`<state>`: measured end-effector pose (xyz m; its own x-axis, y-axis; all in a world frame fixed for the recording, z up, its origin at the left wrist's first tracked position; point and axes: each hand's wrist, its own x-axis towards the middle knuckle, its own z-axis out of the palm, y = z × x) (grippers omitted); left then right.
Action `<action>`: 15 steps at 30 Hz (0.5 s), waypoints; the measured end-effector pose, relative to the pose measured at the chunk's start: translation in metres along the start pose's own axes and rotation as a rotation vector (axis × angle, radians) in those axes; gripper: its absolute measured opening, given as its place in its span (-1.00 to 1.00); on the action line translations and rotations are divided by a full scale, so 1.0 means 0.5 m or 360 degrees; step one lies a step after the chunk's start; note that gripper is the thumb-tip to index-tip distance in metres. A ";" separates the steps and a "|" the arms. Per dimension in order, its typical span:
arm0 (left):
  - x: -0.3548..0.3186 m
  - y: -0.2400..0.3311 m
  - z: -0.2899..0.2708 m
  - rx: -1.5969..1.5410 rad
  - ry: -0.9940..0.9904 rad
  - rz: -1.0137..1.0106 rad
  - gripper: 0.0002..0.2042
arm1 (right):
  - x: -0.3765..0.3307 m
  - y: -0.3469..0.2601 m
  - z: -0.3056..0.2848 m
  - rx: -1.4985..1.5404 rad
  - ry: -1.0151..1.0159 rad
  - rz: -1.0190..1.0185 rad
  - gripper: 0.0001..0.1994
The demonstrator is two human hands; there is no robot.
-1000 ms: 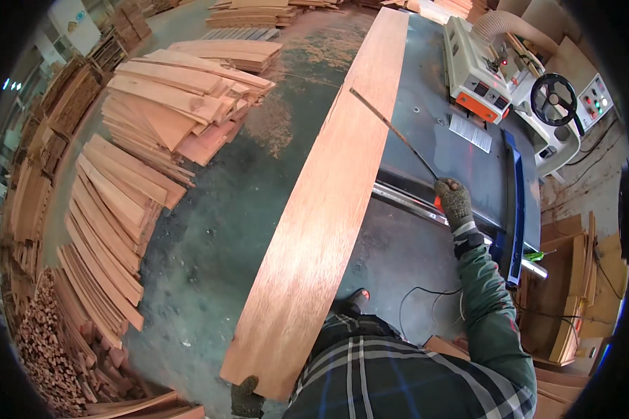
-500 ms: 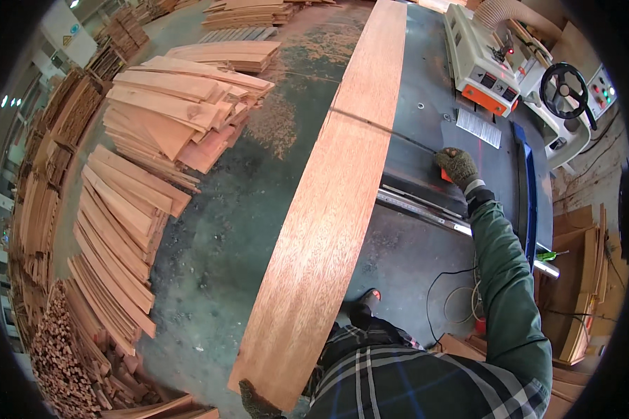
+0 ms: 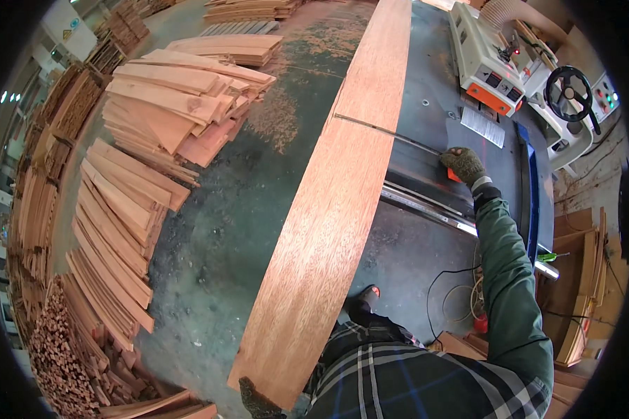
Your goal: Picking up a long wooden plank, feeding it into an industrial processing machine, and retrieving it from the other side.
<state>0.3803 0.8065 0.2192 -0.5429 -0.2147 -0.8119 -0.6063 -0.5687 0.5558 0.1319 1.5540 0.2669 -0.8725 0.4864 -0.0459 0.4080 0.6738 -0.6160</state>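
Observation:
A long, wide wooden board (image 3: 307,258) runs from my lower body away across the edge of the machine's dark table. My left hand (image 3: 260,401), in a brown knit glove, is closed on the board's near left corner; some of its fingers are hidden. In a matching glove, my right hand (image 3: 465,166) is wrapped round a tape measure (image 3: 453,175) with an orange case. From that case the narrow tape blade (image 3: 374,127) stretches left across the board's face. Its tip is at the board's left edge; whether it hooks over cannot be told.
To the right stand a white machine head (image 3: 486,66), a black handwheel (image 3: 568,93) and a blue rail (image 3: 529,178). A paper sheet (image 3: 482,126) lies on the machine table (image 3: 433,84). Stacked planks (image 3: 182,98) line the left. A cable (image 3: 437,293) loops on the floor.
The view has shifted slightly. The tape blade, dark before, now looks lighter, and its tip sits a little lower along the board's left edge. Both hands keep their holds.

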 end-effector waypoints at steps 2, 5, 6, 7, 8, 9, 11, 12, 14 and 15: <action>-0.034 0.012 0.056 0.0026 0.0057 0.0094 -0.29 | 0.004 0.003 0.000 0.0028 -0.0024 0.0072 -0.67; -0.076 0.037 0.119 0.0088 0.0131 0.0170 -0.32 | 0.009 0.007 0.000 -0.0042 -0.0058 0.0072 -0.67; -0.085 0.044 0.134 0.0058 0.0066 0.0142 -0.33 | 0.011 0.009 0.000 -0.0116 -0.0070 0.0034 -0.67; -0.092 0.050 0.146 0.0030 0.0000 0.0114 -0.35 | 0.013 0.012 0.000 -0.0152 -0.0101 0.0007 -0.67; -0.097 0.053 0.154 0.0039 0.0013 0.0134 -0.36 | 0.017 0.017 0.001 -0.0240 -0.0123 -0.0044 -0.67; -0.101 0.054 0.160 0.0050 0.0023 0.0153 -0.37 | 0.021 0.021 0.001 -0.0392 -0.0128 -0.0102 -0.66; -0.104 0.054 0.168 0.0087 0.0111 0.0214 -0.38 | 0.029 0.032 0.002 -0.0452 -0.0125 -0.0099 -0.72; -0.105 0.052 0.171 0.0113 0.0191 0.0256 -0.39 | 0.033 0.037 0.003 -0.0514 -0.0117 -0.0104 -0.75; -0.107 0.052 0.173 0.0101 0.0260 0.0263 -0.41 | 0.037 0.043 0.004 -0.0553 -0.0191 -0.0366 -0.73; -0.107 0.052 0.174 0.0065 0.0247 0.0227 -0.42 | 0.038 0.043 0.003 -0.0710 -0.0222 -0.0477 -0.72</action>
<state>0.3431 0.8723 0.2926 -0.5307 -0.4124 -0.7405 -0.5543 -0.4920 0.6713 0.1239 1.5767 0.2514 -0.9829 0.1792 -0.0424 0.1841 0.9564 -0.2268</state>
